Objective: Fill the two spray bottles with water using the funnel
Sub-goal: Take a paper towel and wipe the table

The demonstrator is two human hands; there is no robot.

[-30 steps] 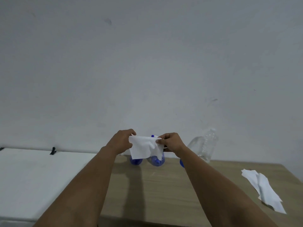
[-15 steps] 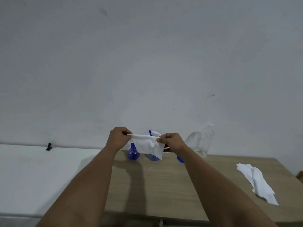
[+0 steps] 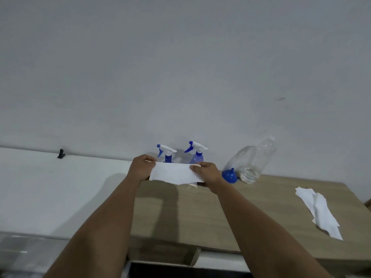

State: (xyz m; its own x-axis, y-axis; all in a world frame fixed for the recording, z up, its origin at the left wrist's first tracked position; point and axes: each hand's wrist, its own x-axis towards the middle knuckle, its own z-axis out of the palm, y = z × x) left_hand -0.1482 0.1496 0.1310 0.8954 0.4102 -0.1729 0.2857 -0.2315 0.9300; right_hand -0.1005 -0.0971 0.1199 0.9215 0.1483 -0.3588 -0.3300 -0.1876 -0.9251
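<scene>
Two blue spray bottles with white trigger heads, one on the left (image 3: 167, 154) and one on the right (image 3: 197, 153), stand against the wall at the back of the wooden table (image 3: 261, 213). A blue funnel (image 3: 229, 176) lies just right of them. Beside the funnel a clear plastic water bottle (image 3: 256, 163) leans against the wall. My left hand (image 3: 141, 167) and my right hand (image 3: 206, 173) each pinch one end of a white paper tissue (image 3: 174, 173), stretched flat between them in front of the bottles' lower halves.
A second crumpled white tissue (image 3: 319, 209) lies on the table's right side. A white surface (image 3: 50, 193) adjoins the table on the left, with a small black clip (image 3: 60, 153) at its back edge. The grey wall rises right behind the bottles.
The tissue has been pulled out wider and flatter between my hands and lowered, so both spray heads show above it. The view has shifted, bringing the funnel into sight.
</scene>
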